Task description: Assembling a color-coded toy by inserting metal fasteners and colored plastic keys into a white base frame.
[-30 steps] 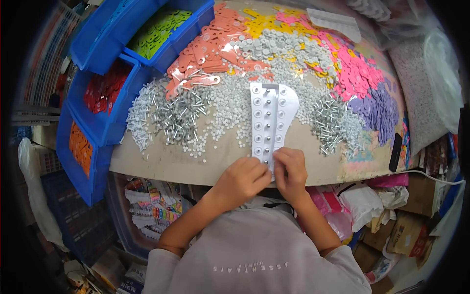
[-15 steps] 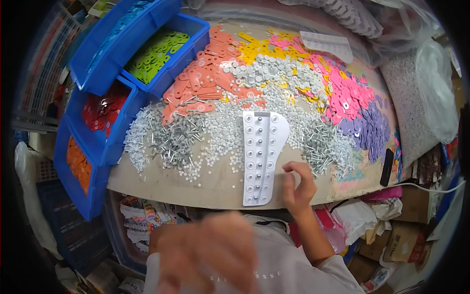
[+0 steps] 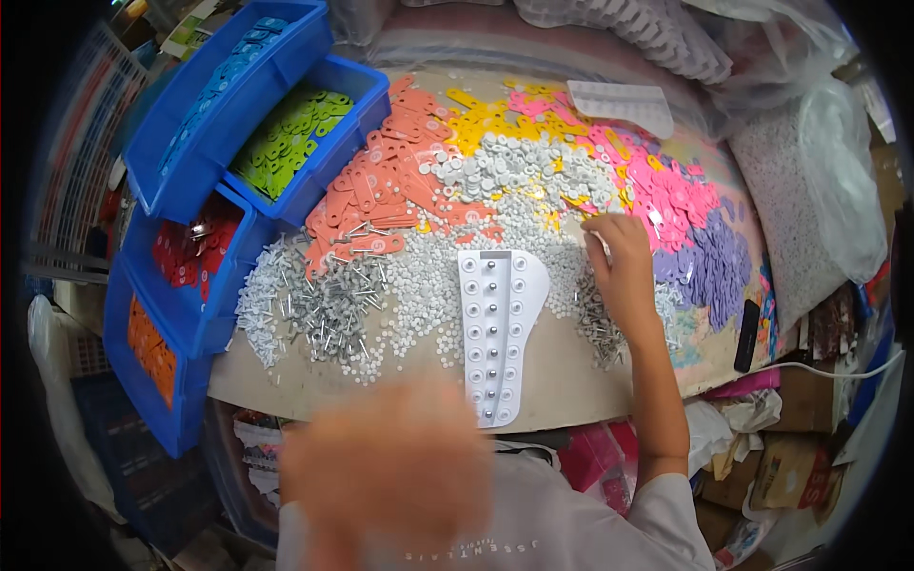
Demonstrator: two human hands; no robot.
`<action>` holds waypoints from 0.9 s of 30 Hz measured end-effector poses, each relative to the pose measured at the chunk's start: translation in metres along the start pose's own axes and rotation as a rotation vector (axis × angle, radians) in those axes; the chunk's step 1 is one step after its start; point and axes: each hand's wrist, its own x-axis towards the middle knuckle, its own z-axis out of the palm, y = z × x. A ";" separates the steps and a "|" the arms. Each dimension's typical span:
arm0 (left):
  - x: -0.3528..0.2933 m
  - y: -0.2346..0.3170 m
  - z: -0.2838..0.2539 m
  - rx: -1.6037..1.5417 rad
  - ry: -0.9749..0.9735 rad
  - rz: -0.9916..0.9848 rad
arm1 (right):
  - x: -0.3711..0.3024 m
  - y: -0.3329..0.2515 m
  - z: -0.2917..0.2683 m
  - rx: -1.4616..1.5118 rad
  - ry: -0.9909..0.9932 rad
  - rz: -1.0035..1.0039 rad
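A white moulded plastic board (image 3: 526, 276) lies upright in the middle of the table, with a column of round seats down each side and a row of shiny metal studs along its central groove. My right hand (image 3: 624, 257) is over the right part of the white pile, thumb and fingers drawn together; a small pale bit shows at the fingertips, too small to name. Under it are white round caps (image 3: 533, 162) and metal pins (image 3: 598, 328). My left hand (image 3: 390, 466) is raised close to the camera, smeared by motion, its fingers unreadable.
Coral (image 3: 367, 181), yellow (image 3: 466, 124), pink (image 3: 671, 195) and purple strips (image 3: 714, 266) lie heaped behind. Blue bins (image 3: 371, 100) with coloured strips stand at left. More pins (image 3: 328, 305) lie left of the board. A black object (image 3: 748, 335) and a white cable (image 3: 828, 371) are at right.
My right hand has moved up and away from beside the board to the white pile. My left hand stays blurred near the camera. The whole view has shifted slightly.
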 end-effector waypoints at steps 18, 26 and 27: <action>0.054 -0.252 -0.040 1.217 -0.131 -0.087 | 0.039 0.031 0.049 -0.082 -0.154 -0.163; 0.028 -0.176 -0.049 0.615 -0.049 -0.464 | 0.022 -0.013 0.024 0.240 -0.299 0.138; 0.021 -0.167 -0.053 0.546 -0.077 -0.498 | 0.019 -0.018 0.021 0.394 -0.379 0.249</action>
